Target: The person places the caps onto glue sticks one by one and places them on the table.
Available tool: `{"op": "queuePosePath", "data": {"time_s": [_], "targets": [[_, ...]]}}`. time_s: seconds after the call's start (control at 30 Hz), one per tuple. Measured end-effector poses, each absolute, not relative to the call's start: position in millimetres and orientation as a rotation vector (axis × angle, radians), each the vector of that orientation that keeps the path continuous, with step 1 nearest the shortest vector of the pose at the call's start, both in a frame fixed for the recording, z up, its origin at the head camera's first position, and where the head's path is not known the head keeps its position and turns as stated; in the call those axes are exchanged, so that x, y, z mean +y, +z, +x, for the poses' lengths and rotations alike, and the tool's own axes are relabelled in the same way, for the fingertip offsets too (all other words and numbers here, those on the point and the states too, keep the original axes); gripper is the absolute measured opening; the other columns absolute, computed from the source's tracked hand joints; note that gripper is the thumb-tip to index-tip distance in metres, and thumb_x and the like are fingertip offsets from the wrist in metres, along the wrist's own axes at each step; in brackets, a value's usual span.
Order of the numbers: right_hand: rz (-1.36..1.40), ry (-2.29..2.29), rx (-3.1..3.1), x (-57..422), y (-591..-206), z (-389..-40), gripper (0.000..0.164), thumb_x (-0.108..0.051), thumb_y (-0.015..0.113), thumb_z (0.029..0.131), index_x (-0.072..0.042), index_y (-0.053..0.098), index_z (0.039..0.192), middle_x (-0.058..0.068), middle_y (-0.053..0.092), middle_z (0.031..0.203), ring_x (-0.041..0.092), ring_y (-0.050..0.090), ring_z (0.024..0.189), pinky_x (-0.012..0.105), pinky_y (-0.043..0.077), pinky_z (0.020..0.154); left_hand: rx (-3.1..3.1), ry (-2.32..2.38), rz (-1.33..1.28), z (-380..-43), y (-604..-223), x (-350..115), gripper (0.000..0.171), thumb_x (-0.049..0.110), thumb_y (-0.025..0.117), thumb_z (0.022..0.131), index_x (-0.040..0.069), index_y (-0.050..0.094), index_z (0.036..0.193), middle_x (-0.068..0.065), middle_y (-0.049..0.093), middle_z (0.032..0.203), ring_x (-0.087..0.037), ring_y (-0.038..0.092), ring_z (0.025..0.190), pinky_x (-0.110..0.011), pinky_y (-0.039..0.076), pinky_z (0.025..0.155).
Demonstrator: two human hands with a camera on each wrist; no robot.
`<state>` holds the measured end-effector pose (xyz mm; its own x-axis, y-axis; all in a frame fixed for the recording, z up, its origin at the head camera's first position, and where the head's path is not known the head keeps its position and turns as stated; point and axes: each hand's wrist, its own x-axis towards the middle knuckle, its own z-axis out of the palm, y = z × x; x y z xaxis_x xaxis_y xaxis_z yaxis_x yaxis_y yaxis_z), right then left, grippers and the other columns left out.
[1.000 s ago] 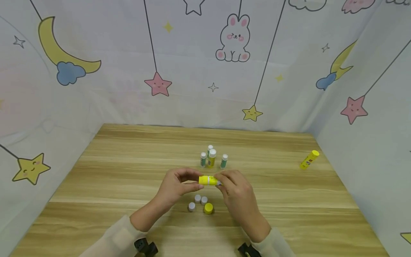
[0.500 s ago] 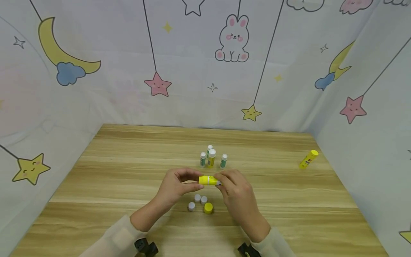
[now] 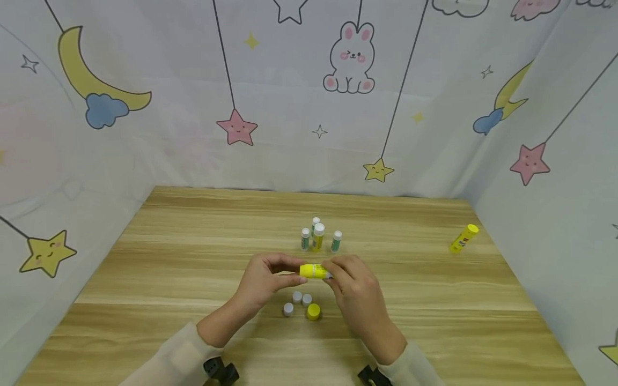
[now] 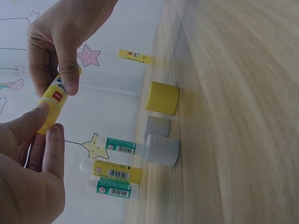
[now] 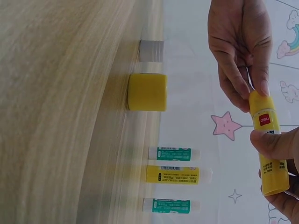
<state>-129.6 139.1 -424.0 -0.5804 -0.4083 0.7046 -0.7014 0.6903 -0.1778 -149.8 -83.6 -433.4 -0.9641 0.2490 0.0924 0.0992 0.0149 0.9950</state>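
Both hands hold a yellow glue stick (image 3: 314,271) level above the table. My left hand (image 3: 260,279) pinches its yellow cap end between thumb and fingers. The other end, the labelled body, is gripped by my right hand (image 3: 357,292); in the right wrist view its thumb lies across the label (image 5: 270,161). Below the hands, several loose caps rest on the table: small white caps (image 3: 297,297) and one larger yellow cap (image 3: 313,312). Just beyond the hands stand green glue sticks (image 3: 336,242) with white tops, grouped about a yellow white-topped glue stick (image 3: 317,239).
Near the table's right edge stands another yellow glue stick (image 3: 464,239) with a yellow cap. The wooden table (image 3: 193,236) meets a printed cloth (image 3: 289,166) at the back and sides.
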Motion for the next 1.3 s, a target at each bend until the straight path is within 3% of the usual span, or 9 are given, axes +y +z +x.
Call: {"op": "queuePosePath", "data": {"time_s": [0.53, 0.77, 1.3], "targets": [[0.820, 0.621, -2.267, 136.4, -426.5, -127.1, 0.032, 0.001, 0.086, 0.077, 0.000, 0.076, 0.107, 0.007, 0.070, 0.102, 0.021, 0.065, 0.094, 0.029, 0.060, 0.081, 2.185, 2.068, 0.376, -148.7, -431.3, -81.2, 0.028, 0.005, 0.087, 0.077, 0.005, 0.080, 0.104, -0.008, 0.076, 0.108, -0.023, 0.072, 0.099, -0.032, 0.062, 0.080], [0.820, 0.647, -2.247, 136.9, -428.6, -128.9, 0.033, 0.003, 0.087, 0.074, 0.000, 0.076, 0.105, 0.008, 0.070, 0.100, 0.022, 0.066, 0.093, 0.029, 0.061, 0.079, 2.211, 2.057, 0.396, -150.2, -432.1, -80.3, 0.028, 0.003, 0.087, 0.078, 0.003, 0.079, 0.105, -0.013, 0.076, 0.109, -0.025, 0.073, 0.095, -0.031, 0.063, 0.079], [0.799, 0.694, -2.264, 134.7, -432.2, -130.2, 0.034, 0.004, 0.089, 0.069, -0.001, 0.077, 0.101, 0.007, 0.071, 0.098, 0.018, 0.067, 0.091, 0.023, 0.060, 0.077, 2.287, 1.995, 0.420, -152.1, -433.2, -81.0, 0.025, 0.003, 0.087, 0.077, 0.004, 0.080, 0.101, -0.012, 0.076, 0.106, -0.022, 0.073, 0.092, -0.031, 0.063, 0.078]]}}
